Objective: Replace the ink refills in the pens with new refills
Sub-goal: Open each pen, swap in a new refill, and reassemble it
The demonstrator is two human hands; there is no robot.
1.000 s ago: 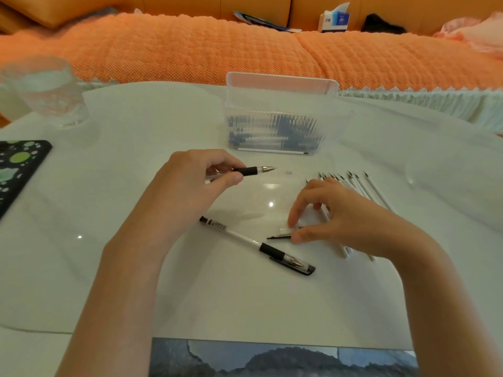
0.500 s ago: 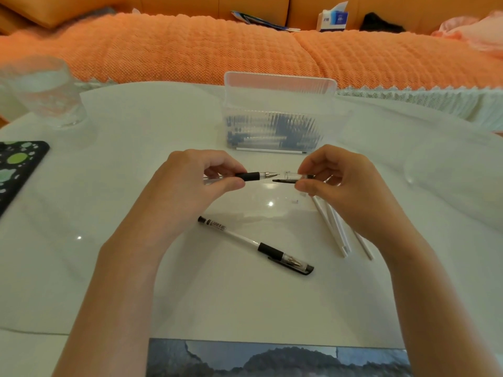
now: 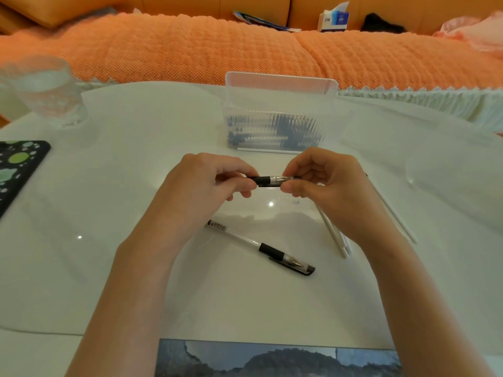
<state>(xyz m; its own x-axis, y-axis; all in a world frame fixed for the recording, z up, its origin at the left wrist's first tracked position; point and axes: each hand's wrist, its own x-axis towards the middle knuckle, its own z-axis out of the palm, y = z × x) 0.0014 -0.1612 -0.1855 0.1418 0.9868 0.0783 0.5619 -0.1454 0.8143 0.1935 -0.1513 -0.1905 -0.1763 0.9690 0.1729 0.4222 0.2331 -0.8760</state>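
My left hand (image 3: 201, 183) pinches a pen (image 3: 262, 180) by its black grip, held level above the white table (image 3: 109, 268). My right hand (image 3: 326, 183) pinches the clear cap (image 3: 281, 179), which sits over the pen's tip. A second capped pen (image 3: 258, 247) with a white barrel and black grip lies on the table below my hands. Several white refills (image 3: 336, 235) lie under and to the right of my right wrist, partly hidden by it.
A clear ribbed box (image 3: 280, 115) holding more pens stands behind my hands. A glass of water (image 3: 43, 91) is at the far left, a black dotted case (image 3: 16, 167) at the left edge. An orange sofa lies beyond the table.
My right hand lifted the clear cap from the table, brought it to the pen tip and slid it on. The left hand kept holding the pen.
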